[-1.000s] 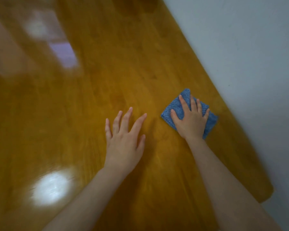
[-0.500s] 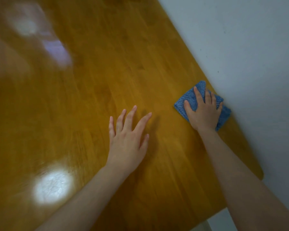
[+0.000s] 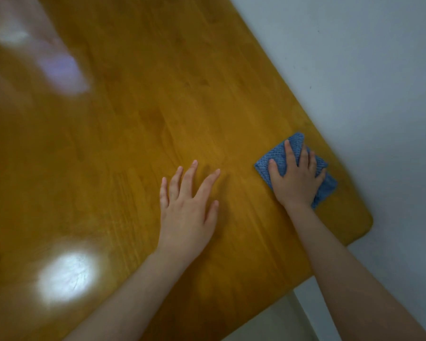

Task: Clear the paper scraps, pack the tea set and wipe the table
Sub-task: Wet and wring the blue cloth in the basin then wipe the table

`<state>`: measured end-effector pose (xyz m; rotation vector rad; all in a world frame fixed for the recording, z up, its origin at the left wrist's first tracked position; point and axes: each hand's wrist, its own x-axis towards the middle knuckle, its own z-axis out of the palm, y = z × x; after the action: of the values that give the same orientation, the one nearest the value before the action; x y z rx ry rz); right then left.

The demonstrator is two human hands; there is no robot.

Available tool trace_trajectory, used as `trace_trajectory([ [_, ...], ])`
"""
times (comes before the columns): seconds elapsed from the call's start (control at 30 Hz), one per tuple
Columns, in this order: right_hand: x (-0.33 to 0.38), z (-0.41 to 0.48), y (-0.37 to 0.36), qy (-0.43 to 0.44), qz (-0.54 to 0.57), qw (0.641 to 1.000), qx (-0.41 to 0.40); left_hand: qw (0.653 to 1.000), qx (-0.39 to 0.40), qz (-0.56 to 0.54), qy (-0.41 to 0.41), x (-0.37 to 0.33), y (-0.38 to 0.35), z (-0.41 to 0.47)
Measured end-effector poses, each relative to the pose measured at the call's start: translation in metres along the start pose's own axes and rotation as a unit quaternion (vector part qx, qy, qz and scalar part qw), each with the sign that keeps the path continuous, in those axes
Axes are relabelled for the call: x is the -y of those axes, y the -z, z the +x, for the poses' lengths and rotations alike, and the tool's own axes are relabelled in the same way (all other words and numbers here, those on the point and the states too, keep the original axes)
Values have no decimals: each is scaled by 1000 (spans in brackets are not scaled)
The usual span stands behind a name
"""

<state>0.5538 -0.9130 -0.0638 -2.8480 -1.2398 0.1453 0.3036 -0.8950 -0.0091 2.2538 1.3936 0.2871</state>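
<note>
Wood everywhere here, a glossy honey-brown table filling most of the frame, with its right edge running diagonally from the top middle down to a rounded corner at lower right. Folded blue cloth sits flat on the tabletop right of centre, just inside that edge and a bit up from the corner. Right hand lies palm down on top of it, fingers straight and a little spread, pressing it to the wood rather than curling round it. Left hand is flat on bare wood just left of centre, fingers fanned out, holding nothing, clearly apart from the cloth. Bright white glare sits at lower left and a blurry purplish reflection at upper left. Pale grey surface fills everything beyond the table's edge
</note>
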Motion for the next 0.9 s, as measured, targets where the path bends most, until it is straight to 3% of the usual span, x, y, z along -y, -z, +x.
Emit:
trace_trajectory([
  [0.9, 185, -166, -28, 92, -2, 996, -1, 998, -36, -1, 57, 145, 63, -104],
])
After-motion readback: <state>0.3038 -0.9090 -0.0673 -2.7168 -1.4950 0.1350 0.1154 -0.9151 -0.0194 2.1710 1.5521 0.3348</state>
